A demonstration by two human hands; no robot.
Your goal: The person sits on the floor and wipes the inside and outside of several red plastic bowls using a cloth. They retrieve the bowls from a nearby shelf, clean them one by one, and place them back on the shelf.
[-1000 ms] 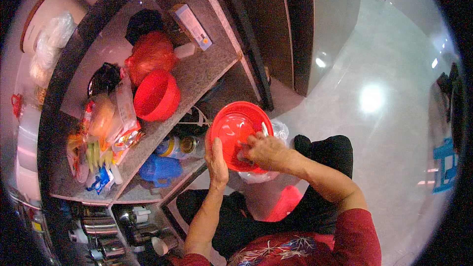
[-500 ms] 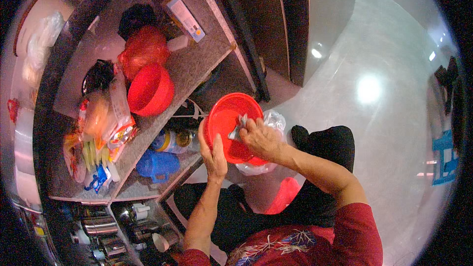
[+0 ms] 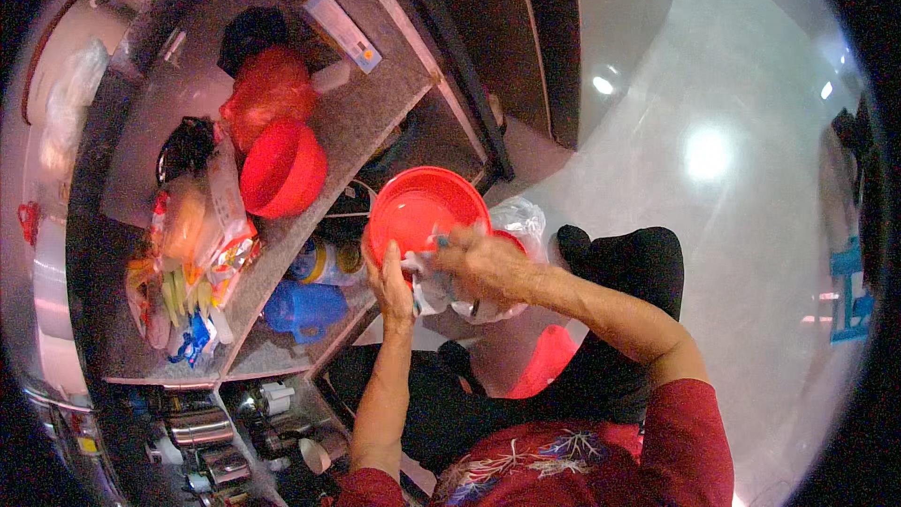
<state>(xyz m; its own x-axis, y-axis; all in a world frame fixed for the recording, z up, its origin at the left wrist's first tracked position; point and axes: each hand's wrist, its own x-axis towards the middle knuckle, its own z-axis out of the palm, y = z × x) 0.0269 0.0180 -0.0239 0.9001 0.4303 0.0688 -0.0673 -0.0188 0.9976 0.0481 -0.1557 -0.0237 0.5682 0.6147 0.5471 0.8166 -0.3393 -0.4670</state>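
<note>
A round red plastic bowl [image 3: 424, 204] is tilted in front of me. My left hand [image 3: 392, 286] is closed on its near left side, thumb at the rim. My right hand [image 3: 481, 268], smeared by motion, is closed on a pale grey-white cloth [image 3: 430, 293] at the bowl's near rim. Part of the cloth hangs below the rim. Just beyond my right hand, a clear plastic bag [image 3: 518, 218] lies on the floor, partly hidden by the hand and another red rim.
On the counter at left stand a second red bowl [image 3: 282, 169], a red plastic bag [image 3: 270, 94], food packets [image 3: 192, 244] and a narrow box [image 3: 340, 28]. A blue jug [image 3: 305, 310] sits on the shelf below. Metal pots [image 3: 200, 428] fill the lower left. A red item [image 3: 544, 361] lies between my legs.
My right hand has moved with the cloth from inside the bowl to its near rim. My left hand has tilted the bowl and shifted it slightly left.
</note>
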